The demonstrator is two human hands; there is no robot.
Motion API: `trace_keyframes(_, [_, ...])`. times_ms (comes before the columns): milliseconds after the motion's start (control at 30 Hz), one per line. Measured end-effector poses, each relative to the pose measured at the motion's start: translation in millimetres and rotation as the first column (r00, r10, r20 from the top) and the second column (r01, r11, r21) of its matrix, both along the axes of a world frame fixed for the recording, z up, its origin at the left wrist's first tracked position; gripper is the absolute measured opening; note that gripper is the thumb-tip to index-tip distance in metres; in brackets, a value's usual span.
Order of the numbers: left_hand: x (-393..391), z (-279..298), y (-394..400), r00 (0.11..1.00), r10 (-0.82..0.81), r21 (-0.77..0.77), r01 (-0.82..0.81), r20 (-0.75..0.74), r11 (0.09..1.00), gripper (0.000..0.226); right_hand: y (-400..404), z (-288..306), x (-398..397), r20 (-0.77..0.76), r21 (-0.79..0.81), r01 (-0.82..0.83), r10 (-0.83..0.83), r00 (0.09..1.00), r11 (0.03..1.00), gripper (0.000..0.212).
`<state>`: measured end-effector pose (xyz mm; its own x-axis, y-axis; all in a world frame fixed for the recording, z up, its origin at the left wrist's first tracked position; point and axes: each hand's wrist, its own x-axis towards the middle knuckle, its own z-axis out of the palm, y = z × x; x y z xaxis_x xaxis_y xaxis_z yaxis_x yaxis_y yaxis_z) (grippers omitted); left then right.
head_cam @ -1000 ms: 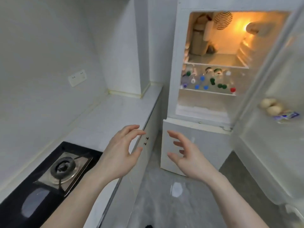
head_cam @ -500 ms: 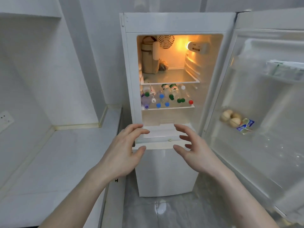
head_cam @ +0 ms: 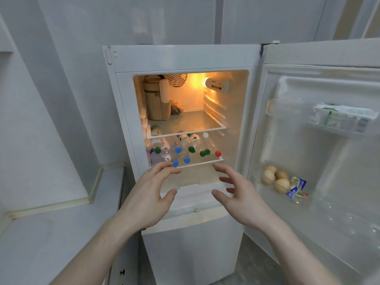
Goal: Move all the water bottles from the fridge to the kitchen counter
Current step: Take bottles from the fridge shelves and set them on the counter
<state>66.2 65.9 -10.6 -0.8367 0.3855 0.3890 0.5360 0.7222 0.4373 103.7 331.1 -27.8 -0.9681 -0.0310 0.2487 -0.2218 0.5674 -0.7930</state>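
Both my hands are raised in front of the open fridge [head_cam: 181, 58], just below its lower glass shelf [head_cam: 205, 161]. My left hand [head_cam: 148, 200] has a released grip, fingers spread and lightly bent, holding nothing; its fingertips [head_cam: 164, 165] reach up to the front edge of that shelf. My right hand [head_cam: 242, 198] is likewise released, fingers apart, empty, thumb turned toward the left hand.

The water bottles [head_cam: 185, 148] lie on their sides on the lower glass shelf, caps toward me. They are clear plastic, crowded together; two near the back carry green-and-white labels. The caps are mixed: several green, several blue, one red at the right end, and white ones too. A purplish bottle [head_cam: 153, 157] lies at the left end of the shelf.

The table [head_cam: 51, 233], pale and bare-topped, runs along the fridge's left side.
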Motion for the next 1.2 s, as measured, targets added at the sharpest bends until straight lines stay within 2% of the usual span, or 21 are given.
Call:
trace_keyframes(333, [-125,-3,16,0.994,0.103,-0.049,-0.101,0.039,0.994,0.050,14,5,-136,-0.010,-0.056,-0.087,0.087,0.996,0.995,0.061])
trace_keyframes(533, [-184,-21,32,0.966,0.199,-0.022,-0.198,0.166,0.980,0.048,25,-2,-208,0.008,-0.047,-0.143,0.144,0.990,0.989,0.063])
trace_keyframes(733, [-230,-44,28,0.894,0.337,-0.048,-0.339,0.296,0.940,0.052,16,-22,-255,0.067,-0.069,-0.206,0.210,0.975,0.976,0.055])
trace_keyframes(933, [-280,-58,29,0.788,0.454,-0.110,-0.452,0.415,0.885,0.060,11,-33,-284,0.100,-0.061,-0.192,0.197,0.975,0.980,0.056])
trace_keyframes(1200, [-328,-74,38,0.667,0.500,-0.139,-0.518,0.553,0.844,0.071,8,-46,-311,0.169,-0.042,-0.181,0.185,0.968,0.983,0.058])
